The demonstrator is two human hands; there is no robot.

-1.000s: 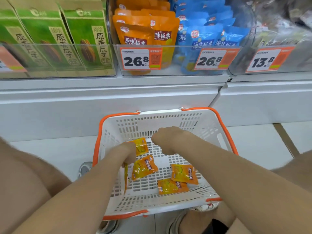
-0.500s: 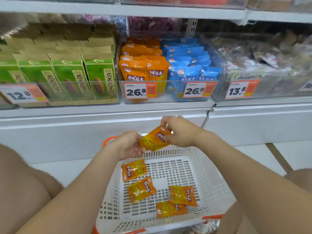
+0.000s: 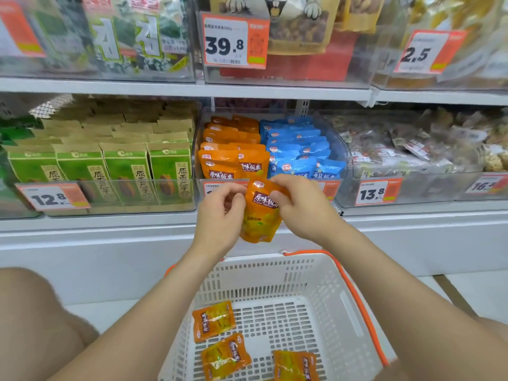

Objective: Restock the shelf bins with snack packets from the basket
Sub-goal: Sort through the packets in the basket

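An orange snack packet (image 3: pixel 259 215) hangs upright between both hands, just in front of the clear shelf bin (image 3: pixel 198 144) that holds matching orange packets (image 3: pixel 233 149). My left hand (image 3: pixel 220 215) pinches the packet's left edge. My right hand (image 3: pixel 299 207) grips its top right corner. Below, the white basket with an orange rim (image 3: pixel 354 298) stands on the floor with three orange packets (image 3: pixel 213 320) visible in it.
Blue packets (image 3: pixel 299 149) fill the right half of the same bin. Green seed boxes (image 3: pixel 123 166) stand in the bin to the left, mixed clear-wrapped snacks (image 3: pixel 412 149) to the right. An upper shelf (image 3: pixel 192 88) with more bins runs above. My knees flank the basket.
Both hands rose from the basket with one orange packet, which now hangs upright in front of the orange-packet bin. The camera tilted upward, showing the upper shelf.
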